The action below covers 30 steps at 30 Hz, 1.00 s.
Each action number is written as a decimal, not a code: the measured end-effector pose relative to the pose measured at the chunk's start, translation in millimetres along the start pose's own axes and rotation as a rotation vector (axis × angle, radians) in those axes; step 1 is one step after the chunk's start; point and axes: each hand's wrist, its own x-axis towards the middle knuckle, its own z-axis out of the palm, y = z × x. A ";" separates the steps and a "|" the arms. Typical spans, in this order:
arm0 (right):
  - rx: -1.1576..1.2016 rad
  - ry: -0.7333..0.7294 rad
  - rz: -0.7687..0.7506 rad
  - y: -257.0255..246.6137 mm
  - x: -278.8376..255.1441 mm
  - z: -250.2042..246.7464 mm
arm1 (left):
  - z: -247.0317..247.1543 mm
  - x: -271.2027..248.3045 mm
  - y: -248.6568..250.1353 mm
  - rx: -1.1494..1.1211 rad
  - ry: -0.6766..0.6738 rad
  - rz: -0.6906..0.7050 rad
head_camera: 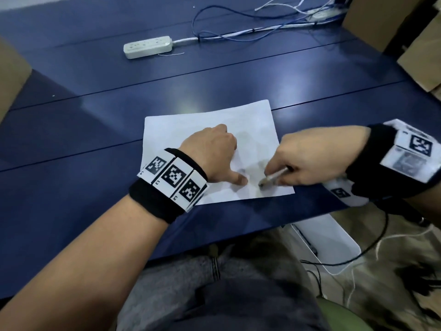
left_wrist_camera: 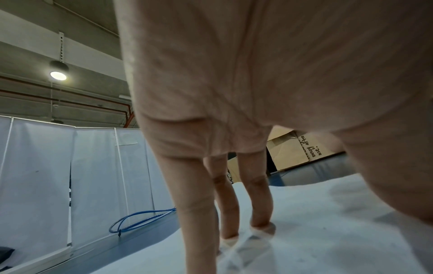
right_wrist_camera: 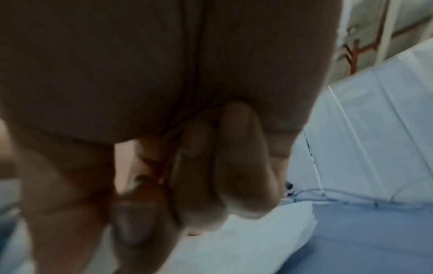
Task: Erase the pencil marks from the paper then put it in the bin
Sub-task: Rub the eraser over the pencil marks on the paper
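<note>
A white sheet of paper (head_camera: 210, 120) lies flat on the blue table (head_camera: 95, 130), near its front edge. My left hand (head_camera: 229, 158) presses down on the sheet's middle with straight fingertips (left_wrist_camera: 260, 204), thumb stretched out to the right. My right hand (head_camera: 286, 173) comes in from the right and pinches a thin pencil (head_camera: 274, 176), whose dark lower end touches the paper's (right_wrist_camera: 246, 241) near corner. Faint grey marks (head_camera: 243, 172) show between the thumb and that end. The right wrist view is blurred; curled fingers (right_wrist_camera: 222, 166) show there.
A white bin (head_camera: 334, 244) stands on the floor below the table's front right edge. A white power strip (head_camera: 148, 47) and blue and white cables (head_camera: 238, 32) lie at the back. Cardboard boxes (head_camera: 381, 20) stand at the far right.
</note>
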 end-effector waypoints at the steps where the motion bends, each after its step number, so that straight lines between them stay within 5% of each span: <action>1: -0.025 0.046 0.046 3.5 4.9 -2.8 | -0.3 0.1 0.5 -0.001 -0.001 0.004; 5: -0.075 0.237 0.245 27.9 23.3 -14.9 | -2.3 -0.6 1.4 -0.003 -0.015 0.011; 11: -0.023 0.023 0.004 -5.2 -2.0 1.8 | -1.1 1.0 0.5 0.023 -0.017 0.009; 16: -0.048 0.230 0.243 26.2 23.5 -15.3 | -2.6 -0.7 1.0 0.043 -0.029 0.028; 22: 0.025 -0.015 -0.029 -9.1 -2.1 3.7 | -3.2 1.0 1.3 0.056 -0.035 0.024; 27: -0.058 0.249 0.251 25.0 25.4 -11.2 | -5.0 -1.4 2.3 0.031 -0.044 0.032; 30: -0.090 0.230 0.193 19.3 18.7 -8.3 | -4.6 -2.2 2.4 0.039 -0.034 0.032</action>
